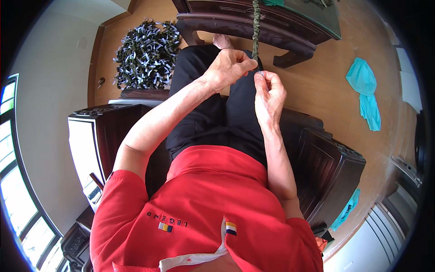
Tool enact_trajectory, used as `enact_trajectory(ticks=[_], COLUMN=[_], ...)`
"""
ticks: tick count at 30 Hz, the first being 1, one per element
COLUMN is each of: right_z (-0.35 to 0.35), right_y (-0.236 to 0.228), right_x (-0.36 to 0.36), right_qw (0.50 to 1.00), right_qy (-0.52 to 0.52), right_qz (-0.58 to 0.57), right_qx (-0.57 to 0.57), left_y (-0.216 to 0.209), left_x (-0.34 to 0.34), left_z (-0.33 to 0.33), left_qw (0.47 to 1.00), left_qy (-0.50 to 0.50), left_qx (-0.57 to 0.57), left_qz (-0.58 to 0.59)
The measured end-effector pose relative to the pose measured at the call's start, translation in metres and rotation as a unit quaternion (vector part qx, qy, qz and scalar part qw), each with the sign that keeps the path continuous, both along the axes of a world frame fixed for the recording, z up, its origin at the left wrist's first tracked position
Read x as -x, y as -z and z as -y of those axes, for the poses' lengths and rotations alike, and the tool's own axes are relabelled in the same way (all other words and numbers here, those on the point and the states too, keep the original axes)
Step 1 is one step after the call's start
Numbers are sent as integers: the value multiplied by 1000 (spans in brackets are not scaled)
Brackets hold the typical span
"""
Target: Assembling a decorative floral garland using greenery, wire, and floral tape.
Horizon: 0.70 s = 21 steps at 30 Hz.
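Warm wooden flooring (317,90) fills the room, with pale walls bending away at the left and bright windows (13,190) low on that side. Dark carved wooden furniture comes next in size: the seat with heavy armrests (331,167) that the person in a red shirt occupies, and a low dark table (253,22) ahead of the knees. On the floor to the left of the table lies a big loose heap of dark green and pale knotted strips (145,52). A teal cloth (367,95) lies crumpled on the floor to the right, well apart from the hands.

A thin green braided cord (256,27) runs taut from the table's edge down to the hands, which meet above the person's lap. The left hand (229,68) has thumb and fingers pressed together, pinching the cord's lower end. The right hand (268,93) sits just beside it, fingertips closed in a pinch on something small and pale at the cord's tip; what it is cannot be told.

The cord looks light, soft and limp, with a bumpy plaited surface that should give good friction, so it seems unlikely to slip. A fingertip pinch close to the working end, as here, seems the best hold; gripped further up, the free end would likely flop.
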State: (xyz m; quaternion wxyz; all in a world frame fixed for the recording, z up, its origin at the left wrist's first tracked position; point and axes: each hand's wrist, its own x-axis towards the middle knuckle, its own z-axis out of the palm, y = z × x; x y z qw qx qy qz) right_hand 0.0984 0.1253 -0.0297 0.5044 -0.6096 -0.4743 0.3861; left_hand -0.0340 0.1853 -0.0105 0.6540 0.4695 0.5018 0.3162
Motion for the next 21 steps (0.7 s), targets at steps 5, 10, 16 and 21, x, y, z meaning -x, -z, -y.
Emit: enact_trajectory(ticks=[5,10,16,21], right_z=[2,4,9,6], right_y=[-4,-10,-2,3], right_x=[-2,-3,0,-4], right_qw=[999,996,995,997], right_qy=[1,2,-1,4], right_qz=[-38,-71,-77,-60], right_qx=[24,52,57,51], left_y=[-3,-3,5,4], left_x=[-3,-6,-6,-6], left_z=[2,4,10,8], left_qw=[997,987,995,998], left_qy=[3,-1,-5,10], left_qx=[-51,-102,-64,-38], left_qz=[-53,-120,-74,-49])
